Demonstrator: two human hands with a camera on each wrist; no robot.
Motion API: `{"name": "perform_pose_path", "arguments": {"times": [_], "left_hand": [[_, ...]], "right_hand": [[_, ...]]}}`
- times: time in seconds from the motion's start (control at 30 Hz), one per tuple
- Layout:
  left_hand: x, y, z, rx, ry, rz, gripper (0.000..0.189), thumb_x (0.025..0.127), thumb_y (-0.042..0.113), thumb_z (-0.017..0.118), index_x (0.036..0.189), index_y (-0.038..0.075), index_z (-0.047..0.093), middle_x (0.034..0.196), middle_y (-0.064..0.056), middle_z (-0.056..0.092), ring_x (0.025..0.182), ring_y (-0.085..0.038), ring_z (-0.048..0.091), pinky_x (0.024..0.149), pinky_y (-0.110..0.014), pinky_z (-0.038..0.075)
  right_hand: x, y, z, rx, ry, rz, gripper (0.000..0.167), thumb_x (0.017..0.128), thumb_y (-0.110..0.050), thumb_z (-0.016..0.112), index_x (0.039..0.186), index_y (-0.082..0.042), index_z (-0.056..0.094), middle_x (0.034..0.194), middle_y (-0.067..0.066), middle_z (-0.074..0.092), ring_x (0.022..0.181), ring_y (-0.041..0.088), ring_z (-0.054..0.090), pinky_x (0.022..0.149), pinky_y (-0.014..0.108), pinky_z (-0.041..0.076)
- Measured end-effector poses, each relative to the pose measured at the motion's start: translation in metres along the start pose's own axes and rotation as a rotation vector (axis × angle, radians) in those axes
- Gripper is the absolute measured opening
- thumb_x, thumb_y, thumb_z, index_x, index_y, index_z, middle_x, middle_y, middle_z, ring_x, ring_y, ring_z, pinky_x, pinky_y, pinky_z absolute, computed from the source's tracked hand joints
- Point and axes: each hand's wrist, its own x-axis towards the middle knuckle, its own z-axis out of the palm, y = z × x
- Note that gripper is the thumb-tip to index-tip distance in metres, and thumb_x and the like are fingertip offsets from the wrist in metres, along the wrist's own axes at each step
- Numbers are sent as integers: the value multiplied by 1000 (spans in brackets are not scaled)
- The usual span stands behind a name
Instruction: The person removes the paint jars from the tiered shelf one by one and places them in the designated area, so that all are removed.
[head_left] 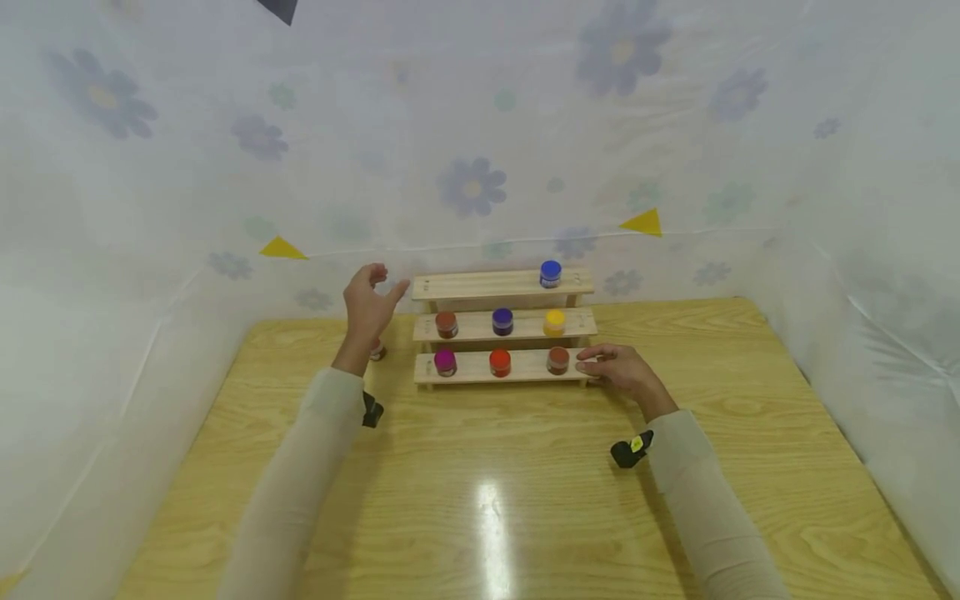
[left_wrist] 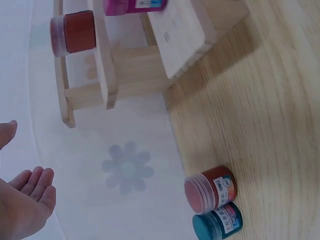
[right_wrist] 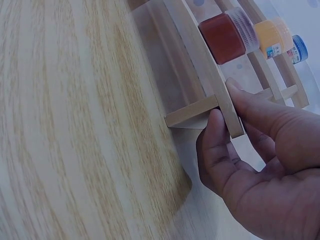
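Head view: your right hand (head_left: 622,372) pinches the bottom shelf (head_left: 528,365) of the wooden rack (head_left: 472,287) at its right end; your left hand (head_left: 368,308), empty and loosely spread, hangs near its left. Seven jars (head_left: 500,363) stand on the shelves.

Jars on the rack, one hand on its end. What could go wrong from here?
1. The right grip pinches the bottom-shelf end of the wooden rack; a tug might skew it and topple the red jar or others.
2. The nearest brown jar stands close to that grip, so a slip could knock it.
3. The left grip is open near the rack's left end; coming down, it could hit the teal jar on the table.
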Motion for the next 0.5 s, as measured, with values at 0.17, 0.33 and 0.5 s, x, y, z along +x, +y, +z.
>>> {"name": "perform_pose_path", "arguments": {"times": [0.17, 0.33, 0.5], "left_hand": [[1, 8, 6, -17, 8, 37, 55, 86, 25, 71, 128, -6, 50, 128, -24, 55, 121, -34, 51, 106, -49, 40], [2, 14, 14, -17, 3, 49, 57, 86, 26, 71, 128, -5, 50, 128, -22, 55, 121, -34, 51, 105, -48, 40], [4, 23, 24, -38, -1, 56, 58, 85, 26, 71, 128, -6, 50, 128, -22, 55, 123, -34, 50, 106, -48, 40]], "right_hand": [[1, 0, 0, -11, 0, -5, 42, 89, -21, 67, 123, 1, 57, 112, 3, 51, 84, 10, 59, 85, 35, 55], [2, 1, 0, -18, 0, -7, 42, 88, -23, 69, 122, 0, 59, 109, 3, 54, 84, 11, 60, 82, 32, 55], [2, 0, 2, -30, 17, 13, 42, 87, -25, 70, 121, -2, 60, 114, 6, 53, 84, 11, 60, 81, 31, 56]]}}
